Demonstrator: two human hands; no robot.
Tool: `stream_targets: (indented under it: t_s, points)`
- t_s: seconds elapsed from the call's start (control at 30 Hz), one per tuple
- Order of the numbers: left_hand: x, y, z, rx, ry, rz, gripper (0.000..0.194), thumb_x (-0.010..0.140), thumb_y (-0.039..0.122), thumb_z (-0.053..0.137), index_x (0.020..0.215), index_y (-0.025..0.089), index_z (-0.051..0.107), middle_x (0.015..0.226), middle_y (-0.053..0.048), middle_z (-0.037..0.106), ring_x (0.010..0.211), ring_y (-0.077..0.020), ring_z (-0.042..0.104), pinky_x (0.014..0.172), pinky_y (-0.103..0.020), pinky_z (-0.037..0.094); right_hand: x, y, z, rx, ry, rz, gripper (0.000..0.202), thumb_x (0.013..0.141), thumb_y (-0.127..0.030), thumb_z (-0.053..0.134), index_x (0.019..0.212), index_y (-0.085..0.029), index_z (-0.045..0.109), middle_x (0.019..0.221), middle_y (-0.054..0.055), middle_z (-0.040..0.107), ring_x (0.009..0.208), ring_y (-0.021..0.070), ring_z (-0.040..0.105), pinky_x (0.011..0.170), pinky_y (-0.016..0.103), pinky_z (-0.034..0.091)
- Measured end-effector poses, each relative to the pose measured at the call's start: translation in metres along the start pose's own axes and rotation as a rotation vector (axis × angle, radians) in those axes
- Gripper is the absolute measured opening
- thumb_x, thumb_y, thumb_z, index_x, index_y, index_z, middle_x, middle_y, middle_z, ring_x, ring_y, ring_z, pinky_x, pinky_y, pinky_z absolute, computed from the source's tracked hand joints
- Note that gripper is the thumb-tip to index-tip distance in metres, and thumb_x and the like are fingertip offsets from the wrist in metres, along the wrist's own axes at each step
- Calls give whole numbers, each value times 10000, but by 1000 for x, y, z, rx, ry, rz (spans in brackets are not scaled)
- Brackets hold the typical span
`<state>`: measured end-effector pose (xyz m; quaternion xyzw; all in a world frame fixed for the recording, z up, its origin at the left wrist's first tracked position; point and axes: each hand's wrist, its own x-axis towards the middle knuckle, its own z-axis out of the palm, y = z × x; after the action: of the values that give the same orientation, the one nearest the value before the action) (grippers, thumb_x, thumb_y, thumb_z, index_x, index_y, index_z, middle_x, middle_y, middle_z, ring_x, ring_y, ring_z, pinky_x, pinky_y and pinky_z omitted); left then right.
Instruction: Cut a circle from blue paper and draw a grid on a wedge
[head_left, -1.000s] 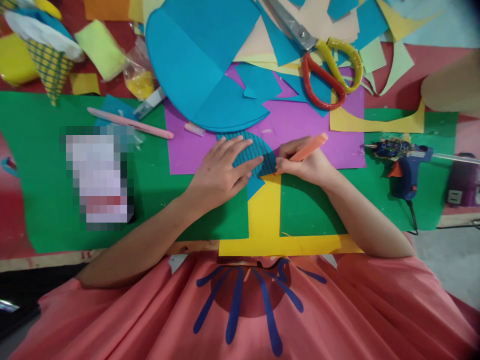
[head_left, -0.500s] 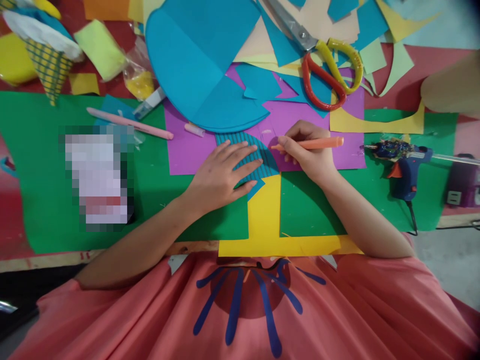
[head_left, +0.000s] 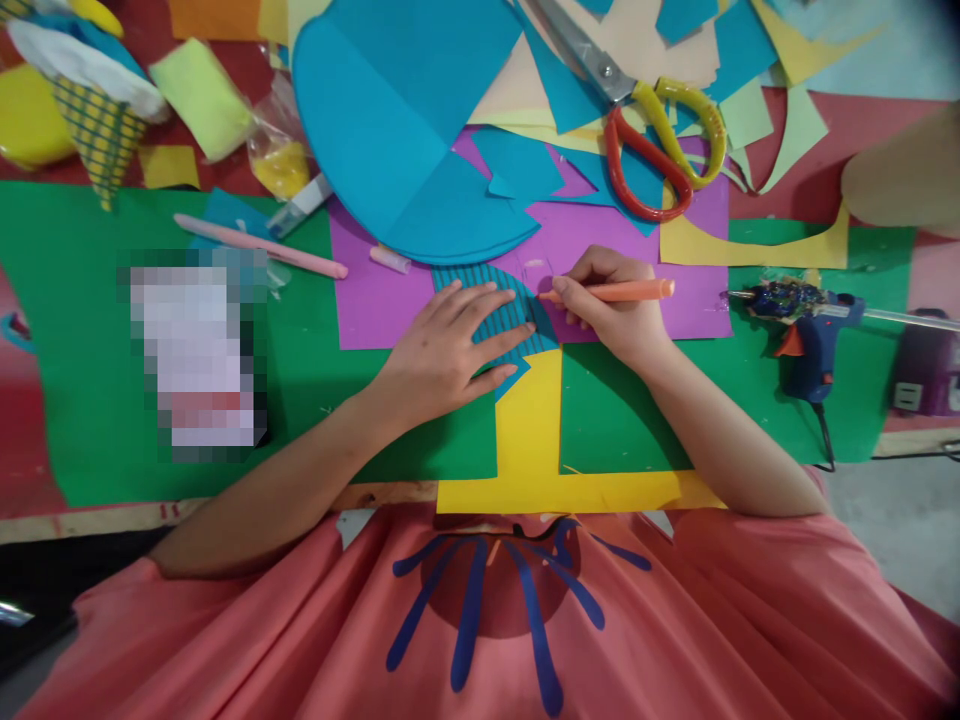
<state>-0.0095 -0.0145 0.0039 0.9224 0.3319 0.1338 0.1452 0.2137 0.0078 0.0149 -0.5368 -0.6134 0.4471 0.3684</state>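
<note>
A small blue piece [head_left: 491, 312] with dark stripes lies over purple paper [head_left: 637, 237], just below a large blue disc [head_left: 390, 130]. My left hand [head_left: 442, 350] rests flat on the striped piece with its fingers spread. My right hand [head_left: 619, 305] pinches an orange pen [head_left: 637, 290], whose tip meets the right part of the blue piece. Yellow paper [head_left: 529, 430] extends below the striped piece toward my body.
Scissors [head_left: 649, 150] with red and yellow handles lie on paper scraps at the top right. A glue gun [head_left: 814, 335] is on the right. Green sheets [head_left: 622, 420] spread across the table. A pink pen [head_left: 262, 245] and a blurred-out object [head_left: 199, 360] are at left.
The orange pen and my right hand have shifted slightly left. My left index finger reaches a little farther right over the striped piece.
</note>
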Motion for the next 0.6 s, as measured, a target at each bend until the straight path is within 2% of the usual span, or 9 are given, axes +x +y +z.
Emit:
stream_targets:
  t_s: [0.17, 0.3, 0.6]
  points:
    - [0, 0, 0, -14, -1, -1, 379, 960, 370, 503, 1312, 249, 577, 1417, -129, 505, 1354, -311, 428, 1124, -543, 327, 0, 0, 1, 13, -1, 5, 241, 836, -314, 662, 668, -188, 544, 584, -33, 573, 517, 80, 487, 497, 241, 374]
    - [0, -1, 0, 7, -16, -3, 382, 966, 382, 489, 1318, 259, 569, 1426, -126, 496, 1357, -310, 425, 1123, -545, 329, 1, 0, 1, -9, -4, 1, 227, 829, -284, 679, 670, -187, 549, 574, -37, 572, 520, 81, 489, 515, 245, 381]
    - [0, -2, 2, 41, 29, 34, 368, 969, 388, 479, 1296, 251, 577, 1393, -129, 517, 1328, -306, 457, 1100, -540, 367, 1, 1, 0, -50, -24, -9, 236, 836, -281, 644, 653, -184, 531, 565, -36, 542, 511, 74, 443, 495, 243, 343]
